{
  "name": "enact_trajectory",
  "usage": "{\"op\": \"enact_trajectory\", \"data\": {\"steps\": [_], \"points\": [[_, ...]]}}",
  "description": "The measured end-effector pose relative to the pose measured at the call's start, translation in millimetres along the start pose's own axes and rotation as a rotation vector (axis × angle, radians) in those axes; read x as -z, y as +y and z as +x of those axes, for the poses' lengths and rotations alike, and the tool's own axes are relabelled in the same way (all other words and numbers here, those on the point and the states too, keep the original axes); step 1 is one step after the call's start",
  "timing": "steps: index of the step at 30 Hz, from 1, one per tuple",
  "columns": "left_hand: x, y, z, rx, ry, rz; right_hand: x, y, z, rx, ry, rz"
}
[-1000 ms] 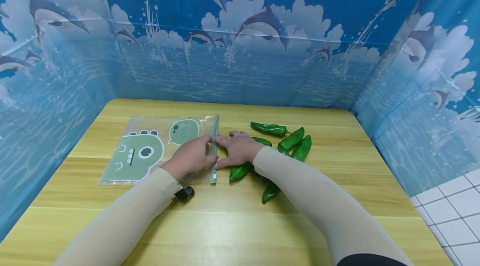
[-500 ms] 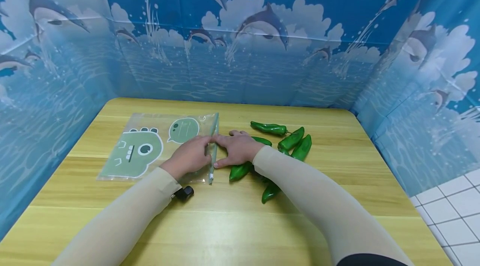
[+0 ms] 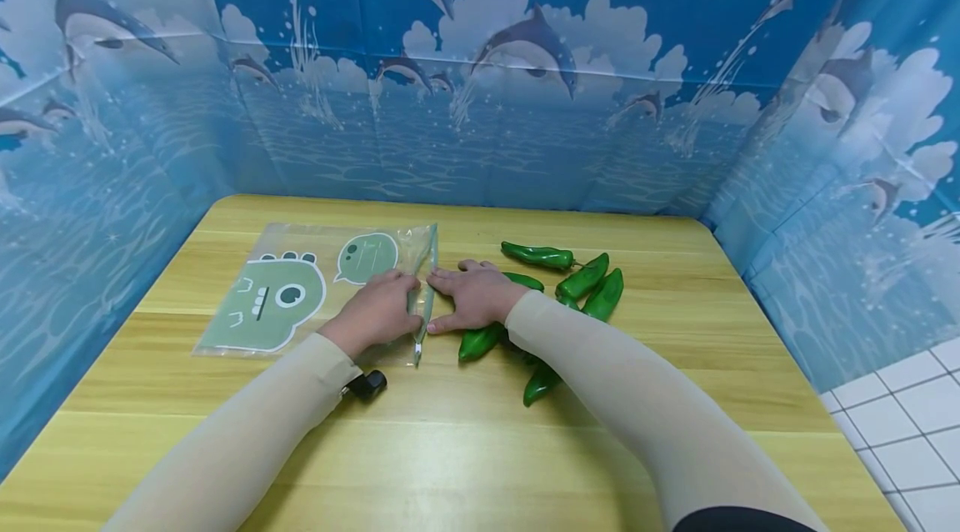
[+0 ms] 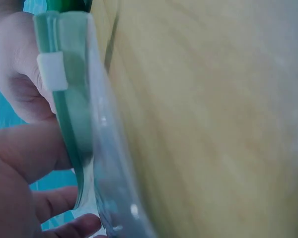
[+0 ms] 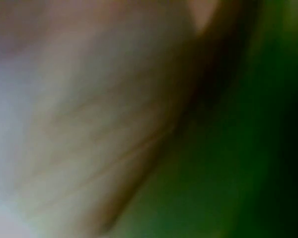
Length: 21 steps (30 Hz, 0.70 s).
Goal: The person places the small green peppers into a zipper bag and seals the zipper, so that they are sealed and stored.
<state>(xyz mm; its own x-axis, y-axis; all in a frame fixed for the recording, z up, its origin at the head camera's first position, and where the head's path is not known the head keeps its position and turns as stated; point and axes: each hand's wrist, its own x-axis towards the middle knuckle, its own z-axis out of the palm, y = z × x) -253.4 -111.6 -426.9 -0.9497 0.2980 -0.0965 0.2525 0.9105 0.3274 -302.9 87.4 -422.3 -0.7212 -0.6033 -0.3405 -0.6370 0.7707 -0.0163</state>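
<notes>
A clear zip bag [image 3: 300,232] printed with a green cartoon monster lies flat on the left of the table, its green-edged mouth facing right and raised off the wood. My left hand [image 3: 377,311] holds the bag at this mouth. In the left wrist view a white slider [image 4: 52,71] sits on the green zip strip [image 4: 74,124], close to one end. My right hand [image 3: 474,296] lies palm down with spread fingers, fingertips right at the strip. Under and beside it are several green peppers [image 3: 588,278], partly hidden by that hand and its sleeve; the right wrist view is blurred.
One green pepper [image 3: 536,256] lies at the back of the group. The wooden table [image 3: 435,449] has a dolphin-print curtain [image 3: 480,140] standing along its back and sides. A black wrist camera [image 3: 367,385] juts from my left wrist, close over the table.
The bag's zip edge has tilted up and shifted slightly left, along with my left hand. A gap has appeared between the left and right fingertips. The peppers have stayed put.
</notes>
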Motion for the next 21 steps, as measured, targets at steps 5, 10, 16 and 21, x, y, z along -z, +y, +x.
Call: {"op": "enact_trajectory", "data": {"steps": [5,10,16,21], "points": [[0.2,-1.7,-0.3,-0.026,-0.046,0.049,0.7,0.3,-0.1,0.002,-0.002,0.004],[0.2,-3.0,0.5,-0.019,-0.088,0.071,0.4,0.8,1.2,-0.002,-0.008,0.008],[0.5,-3.0,-0.1,0.018,-0.090,0.064,1.3,0.7,0.3,-0.003,-0.013,0.016],[1.7,-3.7,-0.9,0.048,-0.058,0.035,1.9,0.7,-0.5,0.000,-0.010,0.017]]}}
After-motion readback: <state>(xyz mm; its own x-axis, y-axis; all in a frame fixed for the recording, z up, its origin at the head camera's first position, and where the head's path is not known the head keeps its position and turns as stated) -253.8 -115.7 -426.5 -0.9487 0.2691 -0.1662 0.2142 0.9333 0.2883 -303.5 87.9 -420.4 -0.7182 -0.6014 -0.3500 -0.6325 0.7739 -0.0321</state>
